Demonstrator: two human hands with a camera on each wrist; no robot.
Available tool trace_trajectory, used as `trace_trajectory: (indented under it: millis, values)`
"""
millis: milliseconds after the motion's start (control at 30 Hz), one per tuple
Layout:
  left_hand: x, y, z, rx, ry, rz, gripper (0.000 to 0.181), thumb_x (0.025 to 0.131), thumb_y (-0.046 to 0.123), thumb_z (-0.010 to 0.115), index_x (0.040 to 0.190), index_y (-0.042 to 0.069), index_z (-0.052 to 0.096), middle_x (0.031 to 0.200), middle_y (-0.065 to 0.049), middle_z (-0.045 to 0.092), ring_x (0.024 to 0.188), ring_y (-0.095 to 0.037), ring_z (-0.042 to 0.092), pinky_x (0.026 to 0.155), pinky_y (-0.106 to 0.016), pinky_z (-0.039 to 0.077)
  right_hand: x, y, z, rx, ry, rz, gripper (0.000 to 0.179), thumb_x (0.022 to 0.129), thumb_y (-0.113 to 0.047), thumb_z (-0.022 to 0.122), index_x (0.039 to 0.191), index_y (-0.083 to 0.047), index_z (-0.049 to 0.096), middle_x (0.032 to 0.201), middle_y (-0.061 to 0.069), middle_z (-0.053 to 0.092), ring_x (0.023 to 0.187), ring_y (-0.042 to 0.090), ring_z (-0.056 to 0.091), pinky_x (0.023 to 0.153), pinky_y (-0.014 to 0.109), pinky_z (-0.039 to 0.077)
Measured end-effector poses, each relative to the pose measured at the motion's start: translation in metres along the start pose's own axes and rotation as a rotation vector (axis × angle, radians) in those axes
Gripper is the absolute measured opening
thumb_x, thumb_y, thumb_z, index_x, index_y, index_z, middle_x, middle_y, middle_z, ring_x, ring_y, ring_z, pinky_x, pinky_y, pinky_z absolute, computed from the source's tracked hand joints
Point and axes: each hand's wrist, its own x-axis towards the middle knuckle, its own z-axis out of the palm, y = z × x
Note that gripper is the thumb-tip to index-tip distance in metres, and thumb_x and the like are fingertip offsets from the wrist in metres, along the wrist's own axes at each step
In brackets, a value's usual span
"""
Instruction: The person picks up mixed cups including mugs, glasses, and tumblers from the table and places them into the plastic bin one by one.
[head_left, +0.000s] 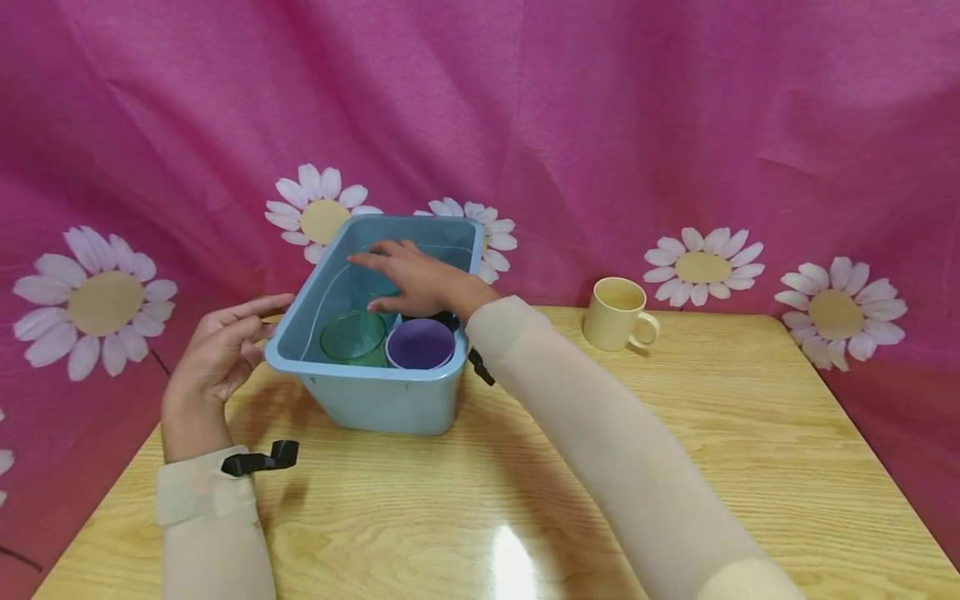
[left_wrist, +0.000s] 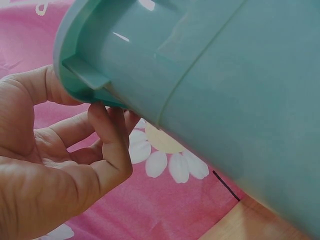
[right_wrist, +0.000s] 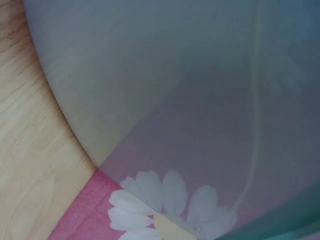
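Observation:
A light blue plastic bin (head_left: 390, 400) stands on the table. My left hand (head_left: 221, 358) is at its left rim; in the left wrist view, the fingers (left_wrist: 111, 140) of that hand bend in under the rim lip (left_wrist: 62, 55) and grip it. Reaching over the bin's right side, my right hand (head_left: 420, 283) has its fingers spread inside, above the contents. Below it sit a green see-through bowl (head_left: 352, 337), a purple cup (head_left: 420, 344) and a dark item (head_left: 447, 320) partly hidden by the hand. The right wrist view shows the bin's wall (right_wrist: 150, 90) close up, without the hand.
A yellow mug (head_left: 617, 315) stands to the right on the wooden table (head_left: 675, 467), its handle facing right. Behind the table hangs a pink cloth (head_left: 570, 150) with large white flowers. Black wrist mounts (head_left: 261, 458) stick out from the sleeves.

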Motion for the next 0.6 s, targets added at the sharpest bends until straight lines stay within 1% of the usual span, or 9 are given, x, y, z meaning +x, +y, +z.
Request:
trace_trajectory:
  millis: [100, 200, 233, 333, 433, 467, 600]
  values:
    - [-0.0001, 0.0003, 0.0006, 0.011, 0.007, 0.002, 0.045, 0.098, -0.011, 0.041, 0.124, 0.004, 0.074, 0.118, -0.003, 0.07, 0.085, -0.015, 0.068, 0.057, -0.016, 0.054, 0.0014, 0.0013, 0.0028, 0.011, -0.006, -0.004, 0.078, 0.098, -0.045, 0.065, 0.164, -0.026, 0.026, 0.164, 0.009, 0.027, 0.148, 0.029, 0.027, 0.118, 0.044, 0.037]
    - [-0.0002, 0.0005, 0.0017, 0.019, 0.014, 0.003, 0.045, 0.098, -0.011, 0.041, 0.123, 0.004, 0.075, 0.12, -0.004, 0.068, 0.088, -0.017, 0.069, 0.069, -0.022, 0.06, 0.0034, 0.0032, 0.0057, 0.02, -0.006, -0.007, 0.078, 0.099, -0.045, 0.064, 0.164, -0.026, 0.025, 0.164, 0.01, 0.027, 0.149, 0.031, 0.026, 0.119, 0.045, 0.035]
    - [-0.0004, 0.0006, 0.002, 0.021, 0.017, 0.002, 0.045, 0.098, -0.011, 0.042, 0.123, 0.005, 0.075, 0.12, -0.003, 0.068, 0.088, -0.017, 0.069, 0.069, -0.022, 0.06, 0.0041, 0.0038, 0.0066, 0.021, -0.006, -0.01, 0.078, 0.099, -0.045, 0.063, 0.164, -0.026, 0.024, 0.165, 0.011, 0.026, 0.149, 0.031, 0.026, 0.119, 0.045, 0.035]
    - [-0.0014, 0.0005, 0.0024, 0.024, 0.022, -0.003, 0.044, 0.098, -0.011, 0.043, 0.124, 0.005, 0.075, 0.12, -0.003, 0.069, 0.086, -0.016, 0.068, 0.057, -0.016, 0.054, 0.0058, 0.0052, 0.0088, 0.031, -0.008, -0.019, 0.076, 0.101, -0.043, 0.062, 0.165, -0.024, 0.024, 0.165, 0.013, 0.026, 0.149, 0.033, 0.025, 0.12, 0.047, 0.034]
    - [-0.0012, 0.0, 0.0019, 0.02, 0.018, 0.001, 0.045, 0.097, -0.011, 0.042, 0.124, 0.005, 0.074, 0.118, -0.003, 0.069, 0.082, -0.014, 0.067, 0.048, -0.015, 0.046, 0.0072, 0.0061, 0.0101, 0.04, -0.012, -0.033, 0.074, 0.102, -0.039, 0.061, 0.164, -0.022, 0.026, 0.164, 0.014, 0.027, 0.149, 0.034, 0.026, 0.12, 0.048, 0.032]
    - [-0.001, -0.0002, 0.0018, 0.019, 0.015, 0.005, 0.046, 0.097, -0.012, 0.041, 0.123, 0.004, 0.075, 0.118, -0.003, 0.069, 0.081, -0.014, 0.067, 0.049, -0.015, 0.046, 0.0075, 0.0063, 0.0103, 0.046, -0.013, -0.038, 0.073, 0.102, -0.037, 0.061, 0.164, -0.022, 0.026, 0.164, 0.014, 0.027, 0.149, 0.034, 0.026, 0.121, 0.048, 0.031]
    - [0.0003, -0.0007, 0.0011, 0.013, 0.004, 0.027, 0.048, 0.096, -0.013, 0.037, 0.121, 0.003, 0.075, 0.118, -0.003, 0.068, 0.08, -0.014, 0.065, 0.057, -0.017, 0.054, 0.0087, 0.0074, 0.0105, 0.06, -0.025, -0.053, 0.071, 0.101, -0.03, 0.06, 0.164, -0.021, 0.027, 0.165, 0.013, 0.026, 0.15, 0.034, 0.024, 0.123, 0.048, 0.026]
